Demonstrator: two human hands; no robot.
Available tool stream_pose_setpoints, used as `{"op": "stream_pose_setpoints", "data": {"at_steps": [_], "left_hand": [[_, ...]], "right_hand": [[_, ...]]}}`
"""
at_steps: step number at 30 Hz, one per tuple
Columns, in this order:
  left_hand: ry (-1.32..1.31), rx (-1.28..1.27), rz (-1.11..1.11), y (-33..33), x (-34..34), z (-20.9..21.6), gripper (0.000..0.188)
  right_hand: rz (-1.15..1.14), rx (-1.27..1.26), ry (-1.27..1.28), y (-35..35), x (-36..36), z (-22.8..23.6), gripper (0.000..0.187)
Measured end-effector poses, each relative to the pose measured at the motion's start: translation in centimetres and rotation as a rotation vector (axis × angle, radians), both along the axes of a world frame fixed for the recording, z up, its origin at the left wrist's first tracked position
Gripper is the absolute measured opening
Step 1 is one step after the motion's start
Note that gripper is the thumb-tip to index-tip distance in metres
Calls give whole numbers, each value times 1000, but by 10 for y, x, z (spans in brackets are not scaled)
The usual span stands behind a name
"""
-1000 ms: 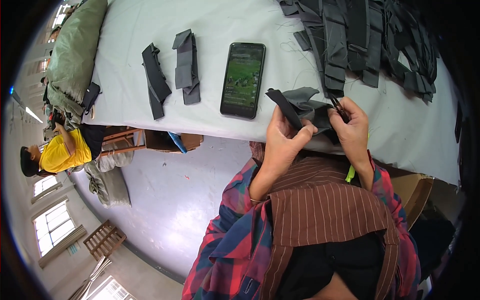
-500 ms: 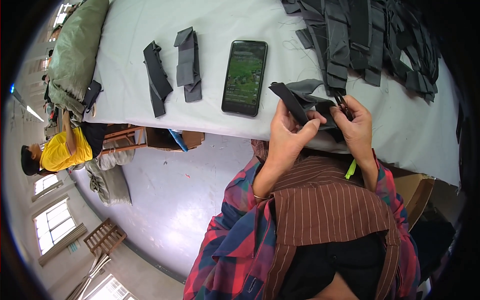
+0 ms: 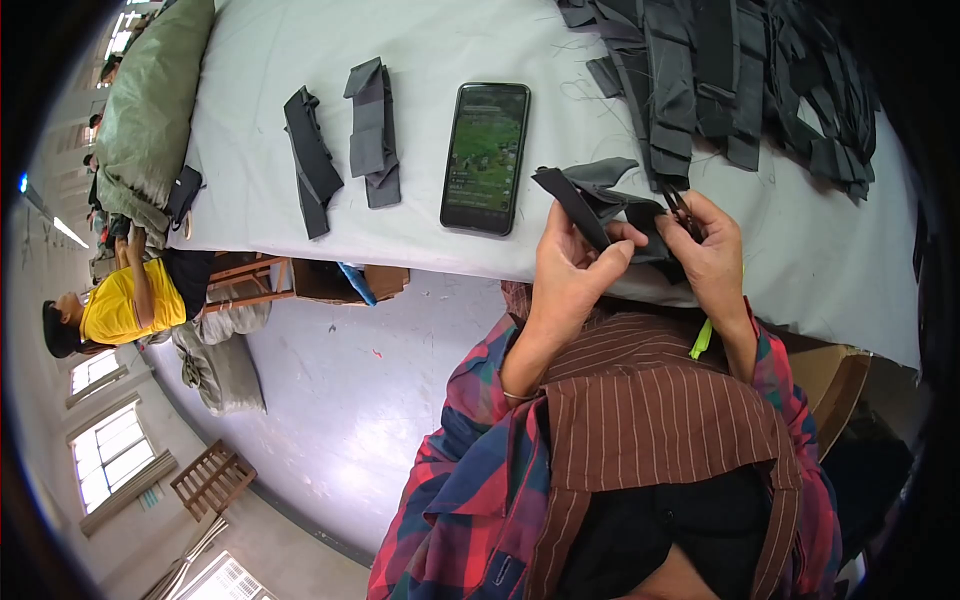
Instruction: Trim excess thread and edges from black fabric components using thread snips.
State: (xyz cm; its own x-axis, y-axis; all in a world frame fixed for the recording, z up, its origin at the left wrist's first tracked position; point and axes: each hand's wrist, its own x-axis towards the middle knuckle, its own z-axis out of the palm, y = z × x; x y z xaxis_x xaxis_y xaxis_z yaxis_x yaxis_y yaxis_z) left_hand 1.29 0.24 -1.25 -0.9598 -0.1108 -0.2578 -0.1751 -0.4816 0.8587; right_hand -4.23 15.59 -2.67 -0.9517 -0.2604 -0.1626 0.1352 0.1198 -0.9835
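My left hand is closed, pinching a folded dark grey fabric strip near the table's front edge. Beside it, my right hand is closed around small black thread snips, whose blades point away from me. Its thumb and fingertips also touch the right end of the fabric, and part of the snips is hidden in the palm. Just beyond my right hand lies a heap of dark grey fabric strips with loose threads. A black phone with a lit green screen lies left of my hands.
Two folded grey strips, one left of the other, lie on the white-covered table. A large stuffed sack rests at the far left end. A person in a yellow top is there. An open cardboard box stands below, right.
Both hands stay close together with the fabric and snips, shifting only very slightly. The person in yellow has moved their arms a little.
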Motion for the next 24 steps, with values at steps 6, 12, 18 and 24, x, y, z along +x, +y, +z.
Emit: {"op": "stream_pose_setpoints", "data": {"at_steps": [6, 12, 18, 24], "left_hand": [[12, 11, -30, -1, 0, 2, 50], [-7, -1, -56, -2, -1, 6, 52], [-6, -5, -75, -2, -1, 6, 53], [8, 14, -70, -1, -2, 6, 53]], "right_hand": [[1, -1, -44, 3, 4, 6, 19], [-15, -5, -39, 4, 3, -1, 20], [-7, -26, -51, 3, 3, 1, 21], [-2, -44, -48, 3, 3, 0, 20]]}}
